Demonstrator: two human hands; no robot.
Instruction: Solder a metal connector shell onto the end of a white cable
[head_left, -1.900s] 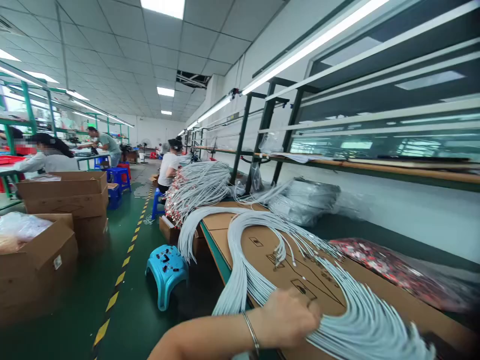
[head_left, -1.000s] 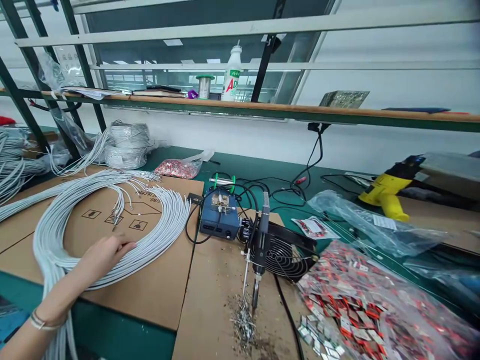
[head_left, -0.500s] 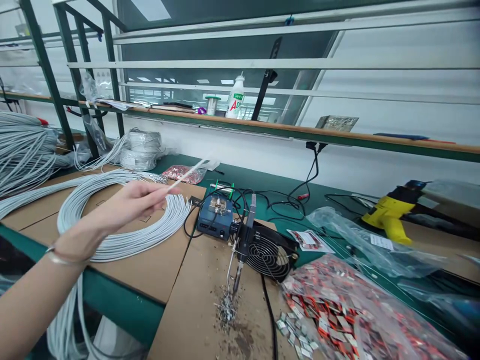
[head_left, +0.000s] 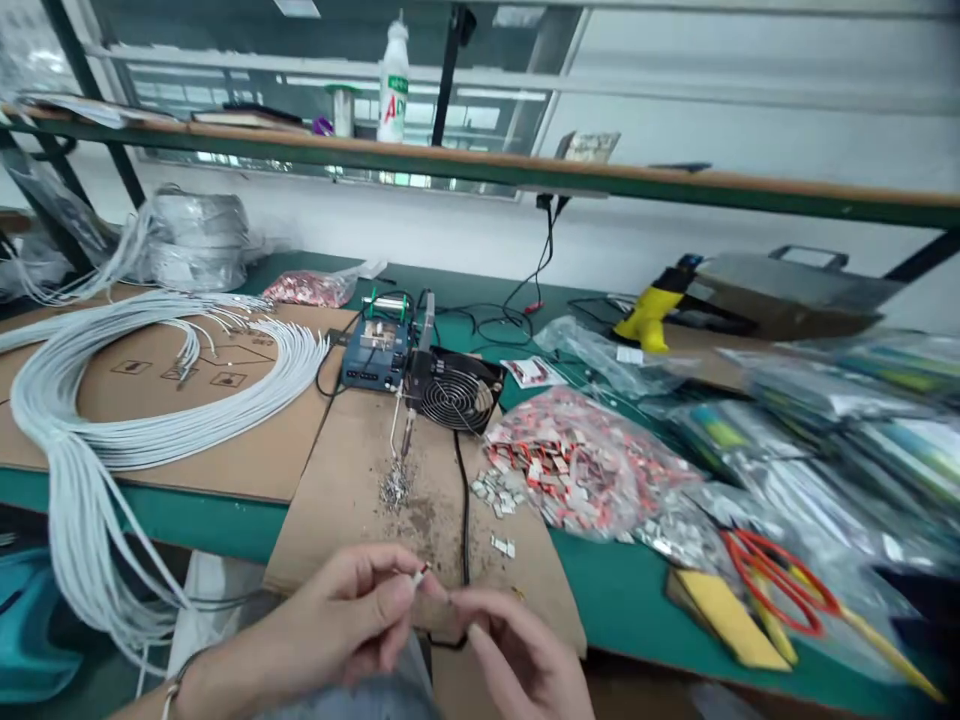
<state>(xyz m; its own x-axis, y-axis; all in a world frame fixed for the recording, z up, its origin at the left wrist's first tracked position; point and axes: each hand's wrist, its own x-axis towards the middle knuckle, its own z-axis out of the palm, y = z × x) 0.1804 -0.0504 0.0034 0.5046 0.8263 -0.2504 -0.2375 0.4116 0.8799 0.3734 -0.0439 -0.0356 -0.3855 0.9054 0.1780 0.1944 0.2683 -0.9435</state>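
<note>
1. Left hand (head_left: 352, 610) now low at the bench edge, thumb and forefinger pinching the white cable end (head_left: 420, 575); half a second back raised over the coil with that cable held out. Pick from the bundle apparently finished, handling of the tip begun.
2. Right hand (head_left: 517, 650) newly in view, just beside the left, fingertips (head_left: 469, 605) nearly closed at the cable tip; whether pinching it or only touching, cannot tell, blurred.
3. Cable end poking up out of the left pinch, between the two hands, above the near edge of the cardboard mat (head_left: 352, 470); rest of the cable hidden beneath the hands.
4. Just beyond the hands on the mat: a few loose metal shells (head_left: 501, 545), a black cord (head_left: 463, 500), a heap of solder scraps (head_left: 394, 490).
5. Above the scraps, a soldering iron (head_left: 411, 425) hanging tip down, fixed beside a small black fan (head_left: 457, 395) and a blue soldering station (head_left: 373, 355).
6. To the right, a clear bag of red-and-silver connector parts (head_left: 585, 465); further right, red-handled scissors (head_left: 780, 580) beside a yellow pad (head_left: 724, 605).
7. To the left, the coil of white cables (head_left: 150, 430) on flat cardboard, one part drooping over the bench edge; well apart from both hands now.
8. Far back: a yellow hot-glue gun (head_left: 649, 310), wrapped cable rolls (head_left: 199, 240), a white bottle (head_left: 392, 70) on the shelf.
</note>
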